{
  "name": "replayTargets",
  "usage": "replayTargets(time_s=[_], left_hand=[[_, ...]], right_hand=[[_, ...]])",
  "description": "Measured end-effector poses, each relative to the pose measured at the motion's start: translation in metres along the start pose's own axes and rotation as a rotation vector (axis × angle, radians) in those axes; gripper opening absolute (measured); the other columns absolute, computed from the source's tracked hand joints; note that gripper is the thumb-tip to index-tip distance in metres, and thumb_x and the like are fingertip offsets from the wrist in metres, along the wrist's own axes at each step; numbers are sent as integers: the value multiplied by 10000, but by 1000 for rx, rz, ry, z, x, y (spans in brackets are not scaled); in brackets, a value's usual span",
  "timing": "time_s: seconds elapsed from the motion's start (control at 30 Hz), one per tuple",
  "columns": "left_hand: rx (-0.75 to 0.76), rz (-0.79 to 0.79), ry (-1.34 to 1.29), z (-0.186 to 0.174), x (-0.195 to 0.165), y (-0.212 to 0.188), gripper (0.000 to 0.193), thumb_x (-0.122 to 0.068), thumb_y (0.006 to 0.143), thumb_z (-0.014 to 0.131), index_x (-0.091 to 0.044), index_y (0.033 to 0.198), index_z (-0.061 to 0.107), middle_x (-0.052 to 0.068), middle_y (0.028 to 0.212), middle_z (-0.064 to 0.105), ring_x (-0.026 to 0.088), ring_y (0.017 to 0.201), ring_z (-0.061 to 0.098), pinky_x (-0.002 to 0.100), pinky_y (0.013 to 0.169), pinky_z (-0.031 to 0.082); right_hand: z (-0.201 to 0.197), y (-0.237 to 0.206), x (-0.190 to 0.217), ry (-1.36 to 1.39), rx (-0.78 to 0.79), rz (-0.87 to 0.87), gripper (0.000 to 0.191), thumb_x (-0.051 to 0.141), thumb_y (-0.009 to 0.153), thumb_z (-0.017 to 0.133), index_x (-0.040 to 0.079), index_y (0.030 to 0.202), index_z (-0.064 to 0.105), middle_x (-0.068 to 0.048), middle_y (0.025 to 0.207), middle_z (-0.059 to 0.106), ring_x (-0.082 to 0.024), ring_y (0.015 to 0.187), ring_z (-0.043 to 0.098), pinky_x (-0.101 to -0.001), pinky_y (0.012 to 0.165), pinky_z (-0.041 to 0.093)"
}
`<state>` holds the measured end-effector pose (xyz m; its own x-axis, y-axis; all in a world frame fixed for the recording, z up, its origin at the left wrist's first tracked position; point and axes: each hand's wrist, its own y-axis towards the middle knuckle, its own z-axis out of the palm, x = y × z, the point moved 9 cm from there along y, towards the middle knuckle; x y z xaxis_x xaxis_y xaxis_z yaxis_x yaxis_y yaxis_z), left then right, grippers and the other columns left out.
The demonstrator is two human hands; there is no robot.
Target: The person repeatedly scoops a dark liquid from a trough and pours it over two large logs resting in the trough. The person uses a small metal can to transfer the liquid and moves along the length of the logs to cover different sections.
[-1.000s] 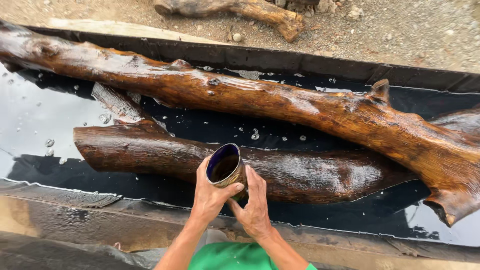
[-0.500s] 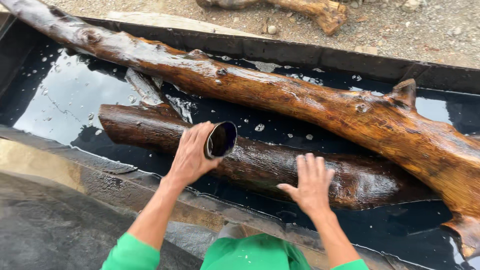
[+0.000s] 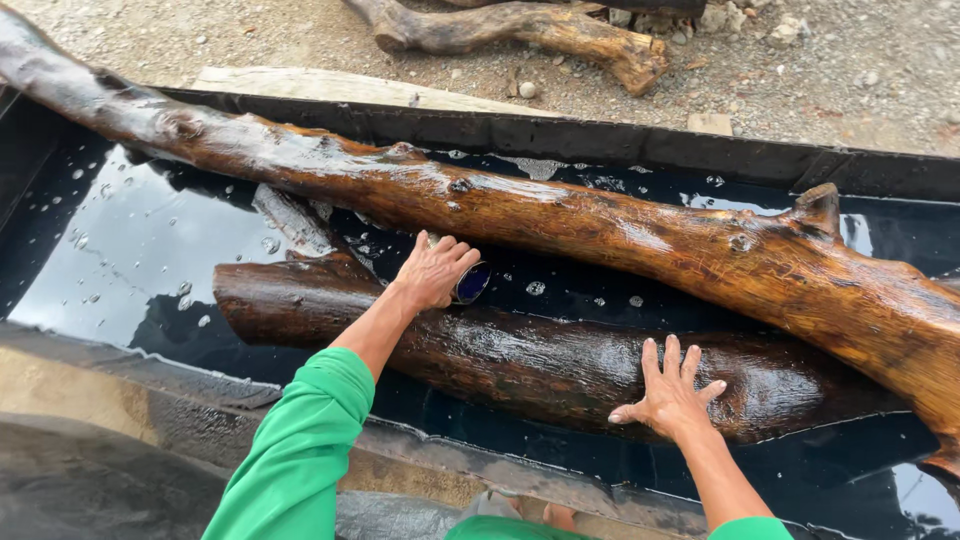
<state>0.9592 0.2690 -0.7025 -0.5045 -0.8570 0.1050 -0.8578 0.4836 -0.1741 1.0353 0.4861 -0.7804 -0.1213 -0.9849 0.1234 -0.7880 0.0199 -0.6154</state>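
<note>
Head view: The left hand point(image 3: 432, 270) was closed around a small dark-blue cup point(image 3: 472, 283), fingers wrapped over its body and the open mouth turned to the right. The cup lay tipped on its side, low in the gap between the two logs, just above the dark liquid point(image 3: 130, 240). The right hand point(image 3: 668, 397) was spread, fingers apart, palm pressed flat on the near log point(image 3: 520, 355); it gripped nothing. Both arms wore green sleeves point(image 3: 300, 450).

The near log was short, dark and wet, and lay lengthwise in the near half of the trough. The far log point(image 3: 600, 225) was longer and orange-brown, glossy with liquid, and ran from the far left corner down to the right edge, with a stub of a branch point(image 3: 820, 205) near its right end. A pale splintered wood piece point(image 3: 292, 218) lay between the two logs at the left.

The trough point(image 3: 560, 135) was long, lined in black, and held shallow dark liquid with bubbles on its surface. Beyond its far wall lay gravel ground point(image 3: 850, 90), a flat plank point(image 3: 330, 88) and another dry log point(image 3: 520, 28).
</note>
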Motion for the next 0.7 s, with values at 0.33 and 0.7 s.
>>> replayTargets(time_s=[0.33,0.7], left_hand=[[-71,75,49,15,16,13,865,-206,670,898,-199,1403,439,111,1168,614,319,1092,610,507,832,526],[65,100,122,40,18,26,416,-187,829,767,-169,1224,635,191,1246,600,372,1098,622,529,818,570]], right_hand=[[7,18,7,13,-36,-3,1520,592,456,996,248,1624,87,-87,1726,-97,-377,1580,-128,-796,1138,21],[12,28,5,17,-36,2,1519,614,456,985,273,1624,76,-68,1722,-96,-358,1574,-142,-780,1158,3]])
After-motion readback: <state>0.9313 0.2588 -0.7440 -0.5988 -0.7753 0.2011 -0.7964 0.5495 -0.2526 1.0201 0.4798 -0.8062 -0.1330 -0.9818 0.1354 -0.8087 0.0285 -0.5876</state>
